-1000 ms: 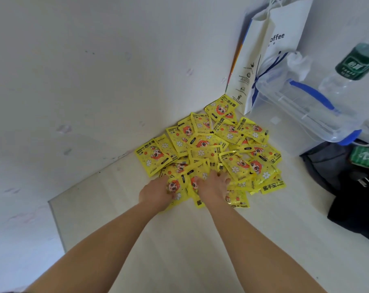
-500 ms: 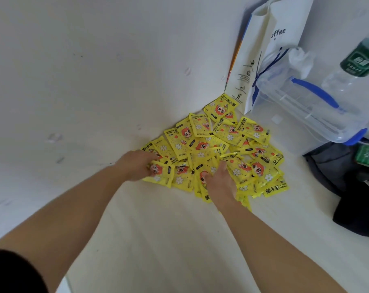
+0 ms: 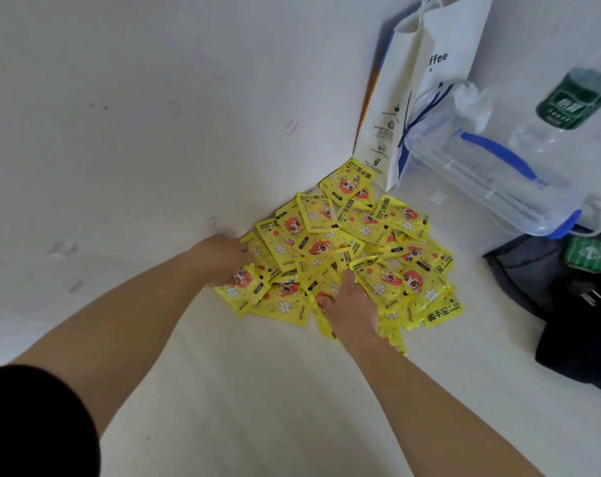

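Left hand point(image 3: 223, 259) rests on the left edge of the yellow packets point(image 3: 344, 242). The right hand point(image 3: 352, 306) digs into their near side. I cannot tell if either grips one. The packets lie heaped on the floor point(image 3: 257, 390) against the wall point(image 3: 154, 98), and gathering seems barely begun.

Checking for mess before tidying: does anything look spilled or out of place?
Yes. The yellow packets lie in a loose, overlapping heap on the floor against the wall, facing every way. The left hand and right hand touch its near edge.
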